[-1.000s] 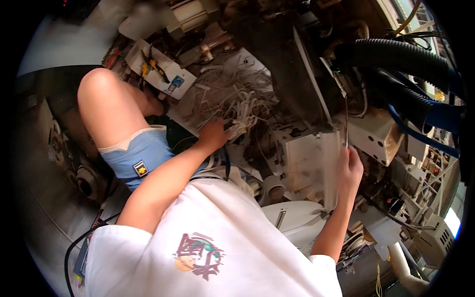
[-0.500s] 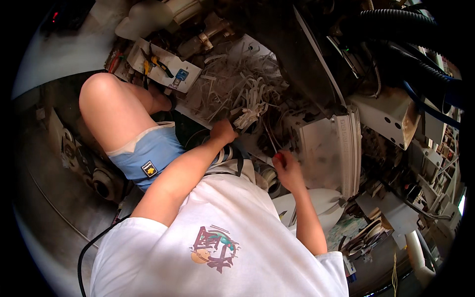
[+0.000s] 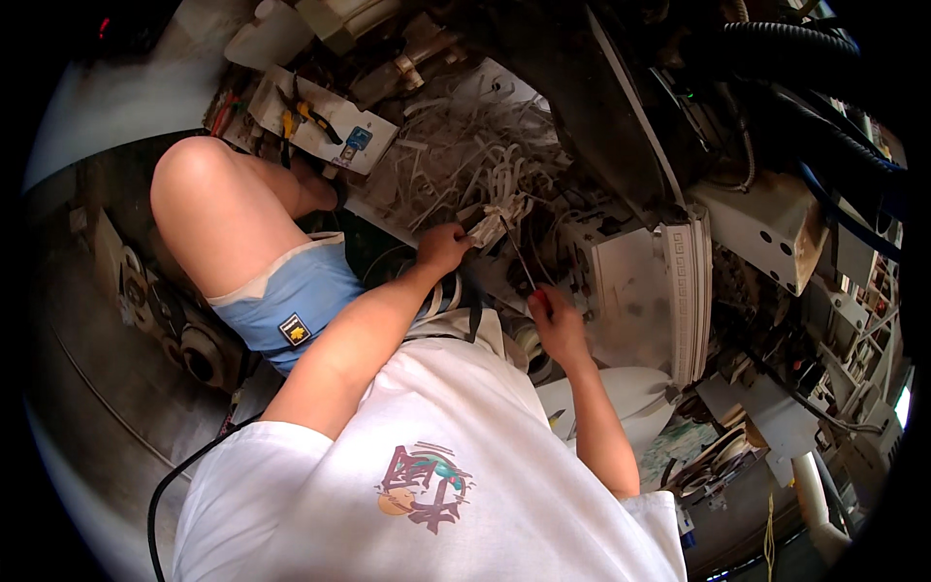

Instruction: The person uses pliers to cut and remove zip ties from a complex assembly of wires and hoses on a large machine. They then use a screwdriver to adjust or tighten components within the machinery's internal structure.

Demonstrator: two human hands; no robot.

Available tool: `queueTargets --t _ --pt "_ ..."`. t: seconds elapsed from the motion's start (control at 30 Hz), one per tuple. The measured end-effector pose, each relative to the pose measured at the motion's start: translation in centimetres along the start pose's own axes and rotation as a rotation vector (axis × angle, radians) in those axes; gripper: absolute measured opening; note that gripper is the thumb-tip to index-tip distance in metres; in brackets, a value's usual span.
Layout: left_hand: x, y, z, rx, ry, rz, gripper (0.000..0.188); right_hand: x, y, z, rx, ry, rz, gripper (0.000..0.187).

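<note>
My right hand [image 3: 561,328] is closed around the red handle of a screwdriver [image 3: 522,262], a tool with a long thin shaft. Its shaft slants up and left, and the tip is at or just in front of a pale, ridged piece [image 3: 493,225]; whether they touch I cannot tell. Gripping the near left end of that piece is my left hand [image 3: 443,248], fingers curled. What exactly the piece is does not show clearly. Behind it spreads a tangled heap of pale shredded strips [image 3: 456,155].
Yellow-and-black pliers [image 3: 315,121] lie on a white box [image 3: 370,136] at the far left. A white ridged casing [image 3: 635,301] stands right of my right hand. Black corrugated hoses [image 3: 790,37] hang at upper right. My bent bare knee [image 3: 199,179] is at the left.
The screwdriver and my right hand have shifted slightly up and left, its shaft now nearer the pale piece. My left hand has moved a little up and right, keeping its grip.
</note>
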State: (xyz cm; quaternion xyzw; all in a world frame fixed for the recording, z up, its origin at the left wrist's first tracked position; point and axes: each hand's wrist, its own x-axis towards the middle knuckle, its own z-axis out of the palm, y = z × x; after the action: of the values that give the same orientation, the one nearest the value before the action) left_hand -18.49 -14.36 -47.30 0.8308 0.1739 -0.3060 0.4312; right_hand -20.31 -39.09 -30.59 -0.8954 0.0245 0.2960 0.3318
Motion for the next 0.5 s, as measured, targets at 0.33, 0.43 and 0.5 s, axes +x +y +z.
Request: queueTargets --t 0.33,0.43,0.5 --pt "-1.3 -1.1 3.3 -1.11 -0.049 -0.342 0.015 1.6 -2.0 1.1 -0.042 -0.066 -0.014 0.038" --pt "-1.7 0.3 2.6 -1.177 -0.21 -0.441 0.02 1.6 -0.6 1.3 -0.087 -0.078 -0.017 0.04" --pt "-1.5 -0.4 3.3 -1.125 -0.152 -0.515 0.023 1.8 -1.2 1.3 -0.128 -0.09 -0.06 0.04"
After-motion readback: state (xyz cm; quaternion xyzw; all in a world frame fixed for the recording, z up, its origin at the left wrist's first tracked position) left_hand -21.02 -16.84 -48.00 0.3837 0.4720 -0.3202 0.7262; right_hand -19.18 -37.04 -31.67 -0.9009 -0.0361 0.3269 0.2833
